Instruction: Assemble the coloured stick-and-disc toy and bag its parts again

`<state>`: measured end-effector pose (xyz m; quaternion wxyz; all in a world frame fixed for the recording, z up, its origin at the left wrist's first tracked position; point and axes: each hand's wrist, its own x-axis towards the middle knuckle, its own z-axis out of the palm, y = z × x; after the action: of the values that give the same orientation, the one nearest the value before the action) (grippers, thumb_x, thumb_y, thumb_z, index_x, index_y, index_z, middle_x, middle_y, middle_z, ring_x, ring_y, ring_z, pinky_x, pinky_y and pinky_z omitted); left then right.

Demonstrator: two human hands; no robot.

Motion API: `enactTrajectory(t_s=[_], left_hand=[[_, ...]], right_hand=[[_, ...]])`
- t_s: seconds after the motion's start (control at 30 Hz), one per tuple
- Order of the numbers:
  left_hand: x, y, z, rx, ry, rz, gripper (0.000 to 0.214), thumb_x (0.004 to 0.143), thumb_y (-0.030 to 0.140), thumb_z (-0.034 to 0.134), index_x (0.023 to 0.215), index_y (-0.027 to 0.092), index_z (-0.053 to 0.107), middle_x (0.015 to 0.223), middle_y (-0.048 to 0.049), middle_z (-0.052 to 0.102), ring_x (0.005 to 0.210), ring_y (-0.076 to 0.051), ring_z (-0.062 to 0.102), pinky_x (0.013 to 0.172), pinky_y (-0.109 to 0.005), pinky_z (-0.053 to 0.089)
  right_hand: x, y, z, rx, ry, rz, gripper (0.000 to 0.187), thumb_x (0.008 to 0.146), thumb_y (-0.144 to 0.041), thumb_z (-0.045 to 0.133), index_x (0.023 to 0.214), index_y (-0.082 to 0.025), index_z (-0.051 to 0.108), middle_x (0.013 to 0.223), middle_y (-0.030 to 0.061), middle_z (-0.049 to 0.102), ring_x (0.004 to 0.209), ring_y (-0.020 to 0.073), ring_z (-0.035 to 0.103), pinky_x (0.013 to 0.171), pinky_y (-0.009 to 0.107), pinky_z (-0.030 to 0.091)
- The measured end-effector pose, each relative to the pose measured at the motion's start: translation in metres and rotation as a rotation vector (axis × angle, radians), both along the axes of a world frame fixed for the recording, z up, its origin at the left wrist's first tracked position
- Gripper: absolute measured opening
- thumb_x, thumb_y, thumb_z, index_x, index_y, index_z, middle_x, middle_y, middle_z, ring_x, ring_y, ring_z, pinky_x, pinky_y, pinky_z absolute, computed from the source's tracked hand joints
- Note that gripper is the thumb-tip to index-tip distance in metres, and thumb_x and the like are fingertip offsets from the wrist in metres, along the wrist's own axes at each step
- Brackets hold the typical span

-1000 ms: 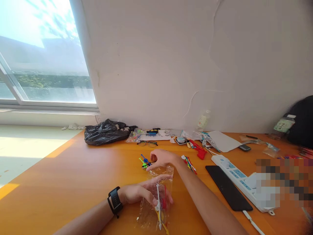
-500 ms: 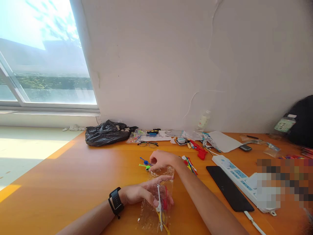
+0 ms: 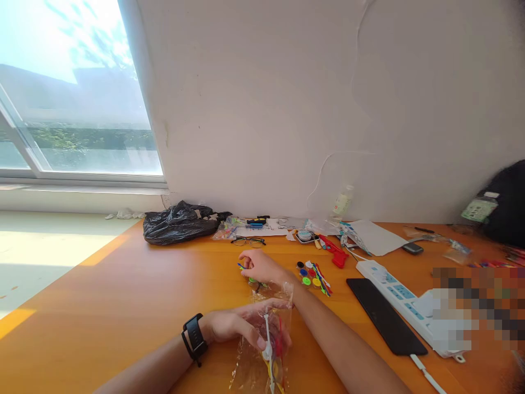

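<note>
My left hand (image 3: 240,326) is closed on a clear plastic bag (image 3: 252,364) low in the middle of the view. Inside the bag lie a white arrow-shaped stick (image 3: 268,342), red pieces and yellow pieces. Beyond the bag's top end, my right hand (image 3: 264,266) bends over small plastic pieces on the table. Its thumb and fingers are pinched at a blue stick (image 3: 240,266), mostly covered by them. A green piece (image 3: 251,280) peeks out below the hand. Whether the green piece is gripped too, I cannot tell.
Coloured discs (image 3: 306,280) and thin sticks (image 3: 322,279) lie right of my right hand. A black phone (image 3: 383,314) and a white power strip (image 3: 396,290) stand further right. Along the wall are a black bag (image 3: 178,224), glasses (image 3: 249,241) and a red toy gun (image 3: 336,254).
My right hand has shifted left and now covers most of the blue and green pieces. The discs on the right have come into view. My left hand stays on the bag.
</note>
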<state>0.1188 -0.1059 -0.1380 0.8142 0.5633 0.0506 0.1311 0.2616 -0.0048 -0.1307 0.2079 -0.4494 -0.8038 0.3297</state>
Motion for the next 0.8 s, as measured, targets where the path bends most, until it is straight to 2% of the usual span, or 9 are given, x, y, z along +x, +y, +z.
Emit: enactTrajectory(t_s=[0.17,0.37,0.5,0.67,0.8], left_hand=[[0.001,-0.002,0.005,-0.018,0.000,0.001,0.077,0.071,0.012,0.074,0.144,0.028,0.059,0.116,-0.0067,0.073,0.102,-0.026,0.068,0.092,-0.038,0.044],[0.003,-0.003,0.005,-0.020,0.039,0.025,0.068,0.073,0.011,0.070,0.139,0.025,0.065,0.115,-0.0052,0.076,0.102,-0.025,0.070,0.097,-0.038,0.044],[0.006,-0.002,-0.003,-0.094,-0.037,0.044,0.061,0.078,0.015,0.062,0.139,0.018,0.065,0.112,-0.0103,0.077,0.098,-0.026,0.072,0.095,-0.039,0.046],[0.006,0.002,-0.006,-0.244,-0.125,0.116,0.061,0.087,0.023,0.053,0.146,0.011,0.056,0.116,-0.0188,0.075,0.100,-0.030,0.072,0.092,-0.041,0.047],[0.002,0.007,-0.004,-0.308,-0.180,0.214,0.066,0.089,0.027,0.050,0.152,0.009,0.048,0.120,-0.0225,0.071,0.106,-0.033,0.069,0.094,-0.044,0.044]], right_hand=[[0.003,0.010,0.002,-0.043,0.185,-0.036,0.028,0.075,-0.011,0.075,0.103,-0.014,0.072,0.086,0.0038,0.070,0.077,0.0152,0.064,0.069,0.023,0.049],[0.019,0.015,0.028,-0.052,0.358,-0.061,0.023,0.082,-0.031,0.074,0.097,-0.014,0.074,0.083,0.0054,0.071,0.075,0.0165,0.065,0.068,0.026,0.051],[0.033,0.012,0.057,-0.060,0.479,-0.081,0.029,0.078,-0.041,0.078,0.093,-0.015,0.074,0.079,0.0035,0.070,0.068,0.0148,0.061,0.065,0.027,0.049],[0.058,-0.010,0.107,-0.055,0.671,-0.082,0.035,0.076,-0.045,0.084,0.094,-0.017,0.073,0.083,0.0023,0.069,0.064,0.0116,0.058,0.063,0.026,0.049],[0.067,-0.032,0.137,0.011,0.674,-0.044,0.031,0.078,-0.042,0.084,0.092,-0.018,0.072,0.081,0.0015,0.068,0.063,0.0110,0.058,0.063,0.025,0.050]])
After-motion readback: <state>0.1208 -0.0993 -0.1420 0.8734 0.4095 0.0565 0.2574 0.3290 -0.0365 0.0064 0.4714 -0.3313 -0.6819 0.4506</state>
